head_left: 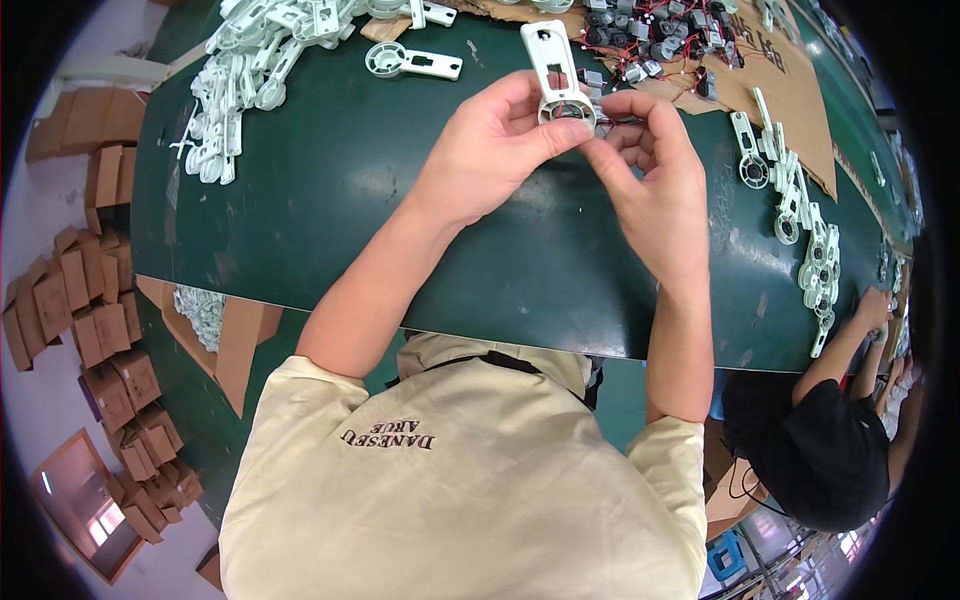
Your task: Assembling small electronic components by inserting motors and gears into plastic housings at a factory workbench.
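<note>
My left hand [485,150] is closed on a pale plastic part [548,55], a slotted flat handle with a round ring at its lower end. The part is held above the table, handle pointing away from me. Close to the ring, my right hand [655,165] has its fingers curled in, the thumb near the ring's edge. Thin wires, partly red, show in and beside the ring; what the right fingers grip is mostly hidden by them. A similar loose part [410,62] lies on the table beyond my left hand.
A heap of pale parts [235,95] lies at the far left. Small motors with red wires [660,35] are piled on cardboard [790,90] at the back. Ring-shaped parts [820,265] line the right side, where a co-worker [820,450] sits. A carton [240,345] stands at the left edge.
</note>
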Motion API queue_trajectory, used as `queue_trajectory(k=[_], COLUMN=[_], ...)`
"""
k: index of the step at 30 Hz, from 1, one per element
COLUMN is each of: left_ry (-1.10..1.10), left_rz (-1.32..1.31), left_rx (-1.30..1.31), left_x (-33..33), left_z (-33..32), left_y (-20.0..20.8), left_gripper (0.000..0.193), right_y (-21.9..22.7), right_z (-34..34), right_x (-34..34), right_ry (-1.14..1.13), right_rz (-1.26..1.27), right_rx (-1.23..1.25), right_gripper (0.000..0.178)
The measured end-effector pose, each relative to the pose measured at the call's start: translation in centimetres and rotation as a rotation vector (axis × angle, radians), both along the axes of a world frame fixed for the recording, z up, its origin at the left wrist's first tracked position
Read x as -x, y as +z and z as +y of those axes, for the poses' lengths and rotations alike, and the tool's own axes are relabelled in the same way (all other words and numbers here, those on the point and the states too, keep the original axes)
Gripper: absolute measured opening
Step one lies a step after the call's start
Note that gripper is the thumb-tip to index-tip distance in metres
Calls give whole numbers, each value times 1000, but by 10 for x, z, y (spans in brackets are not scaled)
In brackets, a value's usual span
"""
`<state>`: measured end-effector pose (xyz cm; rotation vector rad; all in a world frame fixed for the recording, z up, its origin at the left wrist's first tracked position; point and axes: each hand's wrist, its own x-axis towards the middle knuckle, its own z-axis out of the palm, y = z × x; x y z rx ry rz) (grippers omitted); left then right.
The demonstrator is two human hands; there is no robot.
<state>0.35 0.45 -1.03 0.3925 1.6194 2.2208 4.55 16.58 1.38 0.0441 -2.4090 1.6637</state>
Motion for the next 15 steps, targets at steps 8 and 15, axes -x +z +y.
queue_trajectory(k=[8,15], left_ry=[-78,-98], left_rz=[-106,-164], left_rx=[-23,21], left_x=[0,3], left_z=[-1,-3], left_y=[4,4], left_gripper=[33,33], right_y=[-1,-7], right_z=[1,-3], right_x=[2,1], right_ry=[48,43], right_rz=[-118,-85], right_rx=[186,271], right_gripper=[23,25])
